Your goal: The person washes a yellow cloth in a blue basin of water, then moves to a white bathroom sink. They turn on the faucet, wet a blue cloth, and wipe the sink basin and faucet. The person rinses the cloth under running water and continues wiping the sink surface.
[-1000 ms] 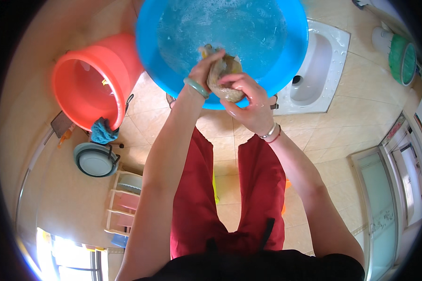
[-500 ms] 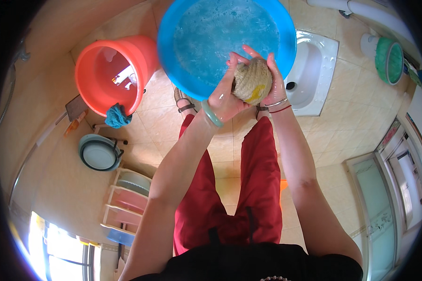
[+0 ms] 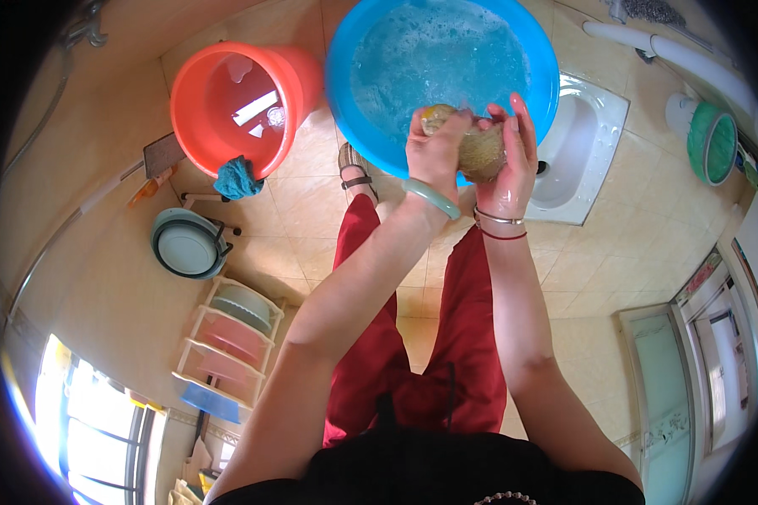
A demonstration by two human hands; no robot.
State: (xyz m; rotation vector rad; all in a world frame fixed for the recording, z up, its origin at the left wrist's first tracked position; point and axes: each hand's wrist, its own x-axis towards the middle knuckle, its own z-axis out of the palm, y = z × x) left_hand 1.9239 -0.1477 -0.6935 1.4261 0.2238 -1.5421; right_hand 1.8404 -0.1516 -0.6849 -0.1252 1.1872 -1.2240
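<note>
Over the near edge of a big blue basin of sudsy water, both my hands have hold of a wet beige item. It is soft-looking and rough-textured, with a small yellow patch at its left end; its exact kind I cannot make out. My left hand, with a green bangle at the wrist, grips the item's left part, fingers bent over it. Cupped against its right side is my right hand, fingertips pointing up. The palms hide part of it.
An orange-red bucket lies tilted at the left, a teal cloth over its rim. Right of the basin is a white squat toilet. Folded basins and a shelf rack stand left; a green-and-white bin stands far right.
The item has turned in my hands, its yellow patch shifting from the lower right to the upper left. My left hand now bends over it. The whole view has shifted slightly.
</note>
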